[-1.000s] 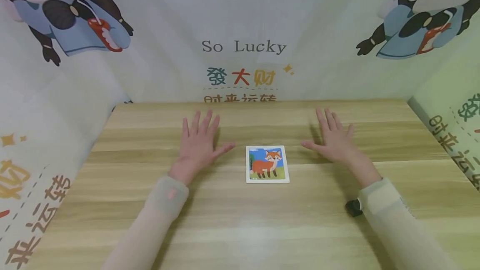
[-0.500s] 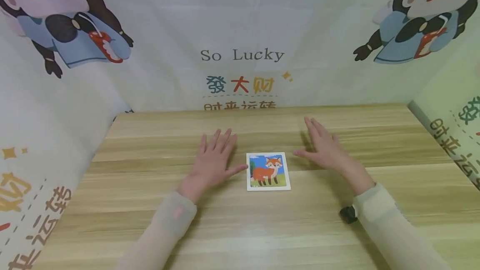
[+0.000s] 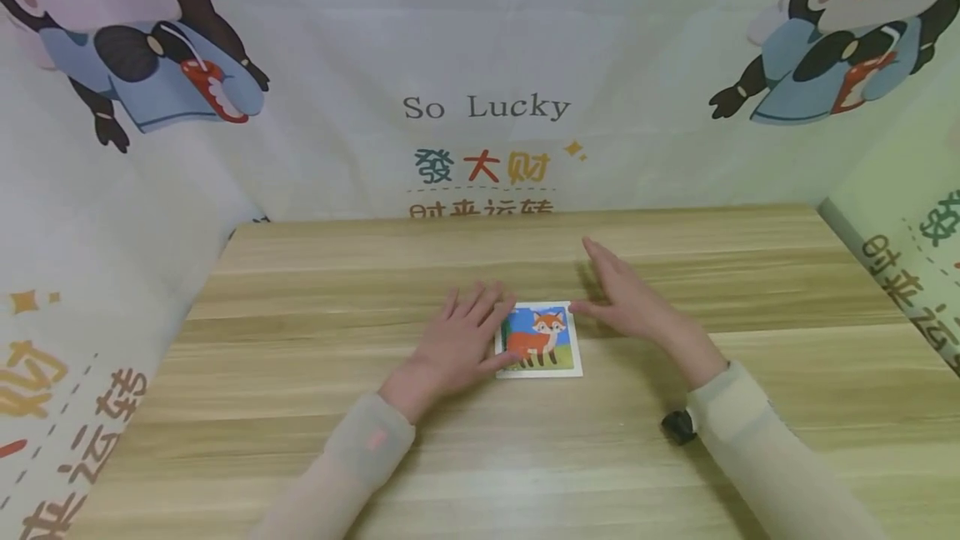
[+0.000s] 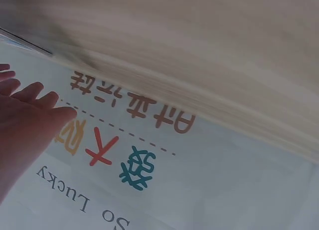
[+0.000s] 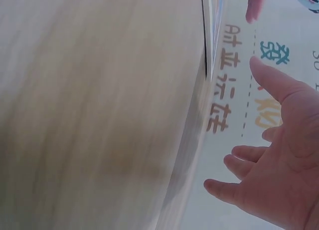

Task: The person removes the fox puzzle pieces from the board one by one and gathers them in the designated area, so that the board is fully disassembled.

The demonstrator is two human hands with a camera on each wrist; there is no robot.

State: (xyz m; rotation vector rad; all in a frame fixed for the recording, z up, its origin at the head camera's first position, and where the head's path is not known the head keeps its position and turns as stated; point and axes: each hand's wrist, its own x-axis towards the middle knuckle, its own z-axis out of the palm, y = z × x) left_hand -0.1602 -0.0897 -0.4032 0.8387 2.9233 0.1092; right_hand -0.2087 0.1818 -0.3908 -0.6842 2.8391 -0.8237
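A square picture puzzle (image 3: 542, 342) with a white border and an orange fox lies flat in the middle of the table. My left hand (image 3: 456, 347) reaches over its left edge, fingers spread and thumb across the lower left corner; whether it touches cannot be told. At the upper right corner, my right hand (image 3: 630, 300) hovers with straight fingers, the thumb tip by the border. In the left wrist view the left hand (image 4: 25, 120) shows relaxed fingers. The right hand (image 5: 279, 155) appears spread in the right wrist view, with the puzzle's thin edge (image 5: 209, 35) seen side-on.
The wood-grain table (image 3: 300, 298) stretches around the puzzle. Behind it hangs a white printed cloth (image 3: 480, 40) with lettering and cartoon figures, which also closes off both sides. A small black object (image 3: 678, 427) sits at the right cuff.
Both hands have come inward, the left moving right onto the puzzle's left side and the right moving left to its upper right corner. The puzzle lies where it was.
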